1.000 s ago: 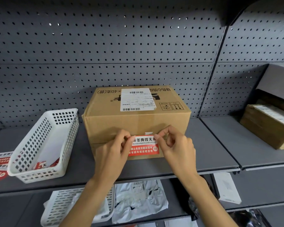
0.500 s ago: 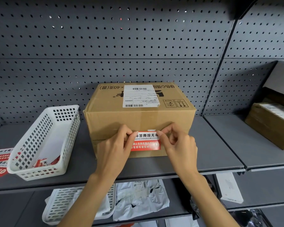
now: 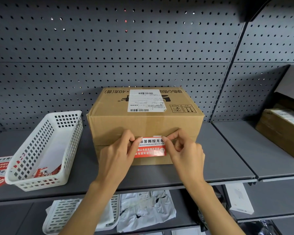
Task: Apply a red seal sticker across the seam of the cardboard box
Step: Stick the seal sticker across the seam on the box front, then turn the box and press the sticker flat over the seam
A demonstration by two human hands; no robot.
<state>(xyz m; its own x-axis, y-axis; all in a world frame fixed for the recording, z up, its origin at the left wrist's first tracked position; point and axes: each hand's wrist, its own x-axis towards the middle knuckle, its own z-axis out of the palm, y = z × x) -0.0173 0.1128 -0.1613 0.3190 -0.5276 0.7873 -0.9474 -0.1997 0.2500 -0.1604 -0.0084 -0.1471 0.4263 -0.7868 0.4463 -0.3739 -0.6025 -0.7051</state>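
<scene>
Red seal sticker [image 3: 150,148] pinched at top corners by left hand [image 3: 119,155] & right hand [image 3: 185,153] fingers, prob. straddling cardboard box [image 3: 145,126] seam — keep level, press centre outward.

Brown rectangular cardboard box [image 3: 145,122] sits closed and upright, shipping label on top. Red-and-white rectangular seal sticker [image 3: 150,147] lies flat on its front face, straddling the horizontal seam, its top corners pinched between the fingertips [image 3: 137,139] either side.
</scene>
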